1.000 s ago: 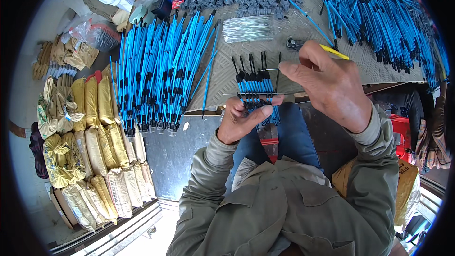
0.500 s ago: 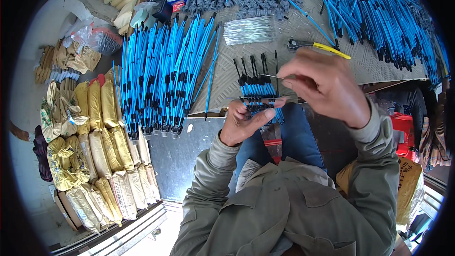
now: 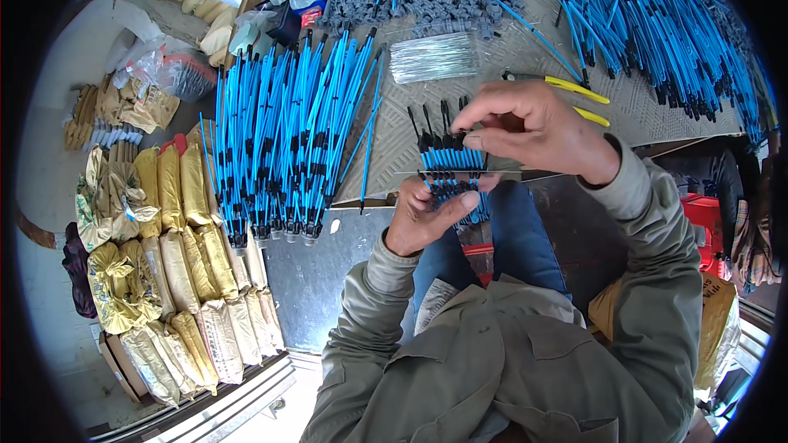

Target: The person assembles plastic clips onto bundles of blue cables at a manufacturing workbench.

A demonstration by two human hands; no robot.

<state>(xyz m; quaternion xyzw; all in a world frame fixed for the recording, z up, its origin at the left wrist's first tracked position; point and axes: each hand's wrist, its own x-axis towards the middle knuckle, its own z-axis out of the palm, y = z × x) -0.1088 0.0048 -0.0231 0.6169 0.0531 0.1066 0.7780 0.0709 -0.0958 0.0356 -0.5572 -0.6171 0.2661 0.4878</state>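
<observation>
Left hand (image 3: 427,217) grips the near end of a small row of blue rods with black tips (image 3: 450,166) at the counter (image 3: 386,148) edge, while the right hand (image 3: 525,127) pinches their far black tips, fingers closed. By the look of it, much is finished: a large fanned batch (image 3: 287,131) lies left. A big loose heap (image 3: 657,16) far right seems left to do.

My left hand (image 3: 428,217) sits below my right hand (image 3: 525,127), the bundle of blue black-tipped rods (image 3: 450,166) between them; yellow-handled pliers (image 3: 566,92) lie beyond on the ribbed metal table (image 3: 394,135).
</observation>
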